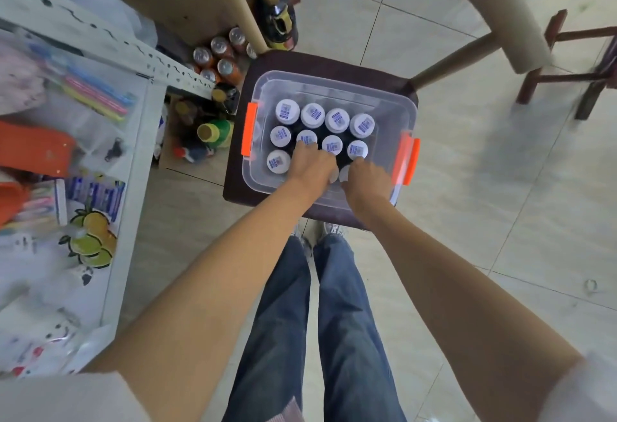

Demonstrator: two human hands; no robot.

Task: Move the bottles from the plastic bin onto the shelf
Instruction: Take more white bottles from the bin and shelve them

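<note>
Reaching into the plastic bin (329, 88), left hand (312, 164) and right hand (365, 178) each apparently grasping a front-row bottle, ready to lift toward the shelf (133, 154).

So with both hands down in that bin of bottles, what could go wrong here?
The bottles stand packed cap to cap, so lifting one may drag or tip a neighbour. The plastic bin sits on a chair seat and might slide if the left hand and right hand pull unevenly.
</note>
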